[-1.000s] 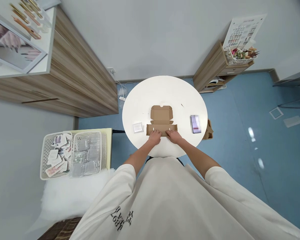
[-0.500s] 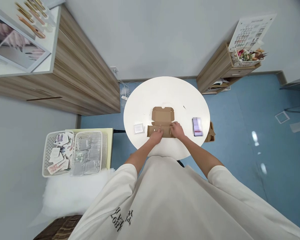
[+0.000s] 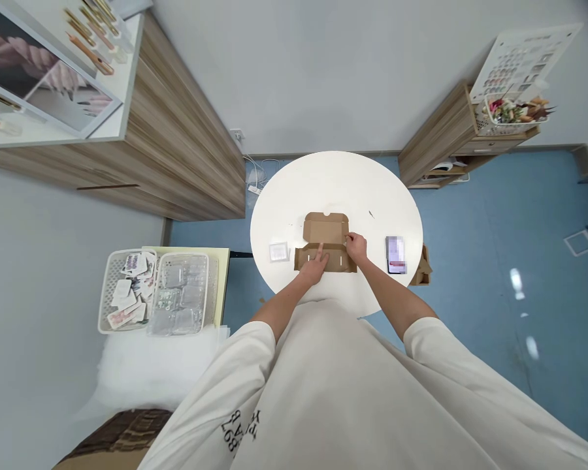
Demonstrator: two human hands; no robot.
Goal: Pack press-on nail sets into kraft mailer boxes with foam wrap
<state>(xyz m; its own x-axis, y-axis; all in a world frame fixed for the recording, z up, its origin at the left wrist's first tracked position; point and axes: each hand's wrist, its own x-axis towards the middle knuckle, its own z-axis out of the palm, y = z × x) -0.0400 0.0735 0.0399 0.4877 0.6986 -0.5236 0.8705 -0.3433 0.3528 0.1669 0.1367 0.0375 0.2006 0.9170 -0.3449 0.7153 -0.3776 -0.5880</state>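
Note:
A flat, unfolded brown cardboard box (image 3: 325, 230) lies in the middle of the round white table (image 3: 333, 183). My left hand (image 3: 316, 264) presses on the box's near panel with the index finger stretched forward. At the right edge of the box my right hand (image 3: 357, 247) has its fingers pinched on a side flap. A small clear packet (image 3: 279, 251) lies left of the box. Right of the box, near the table's edge, sits a phone (image 3: 396, 254).
A white basket (image 3: 127, 290) of cards and a clear tray (image 3: 181, 294) sit on a low stand at the left. Wooden cabinets stand at the back left (image 3: 176, 150) and back right (image 3: 441, 143). More cardboard (image 3: 424, 267) lies beyond the table's right edge.
Both hands have moved off the box's near edge. The right hand has gone to the right side flap, and the left has slid forward onto the near panel. The camera has shifted slightly.

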